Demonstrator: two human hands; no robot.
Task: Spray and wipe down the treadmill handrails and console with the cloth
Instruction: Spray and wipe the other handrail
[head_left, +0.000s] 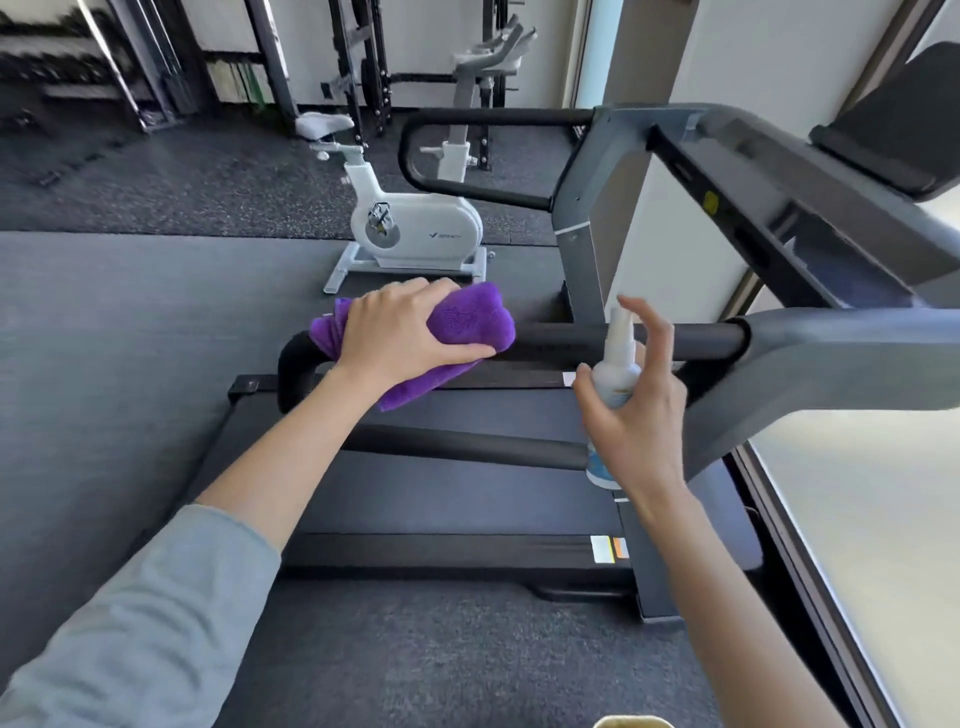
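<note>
The left hand (400, 332) is clasping the purple cloth (467, 322) over the near handrail (649, 340), whose long axis is running left to right. The bare length is lying to the right of this grip. The right hand (641, 410) is holding the spray bottle (615, 374) upright beside it, liquid level unreadable. The console (831, 171) is sitting farther right.

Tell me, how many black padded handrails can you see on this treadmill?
3: the handrail under the purple cloth, a lower handrail nearer the person, and a looped handrail on the far side. Others may be hidden.
</note>
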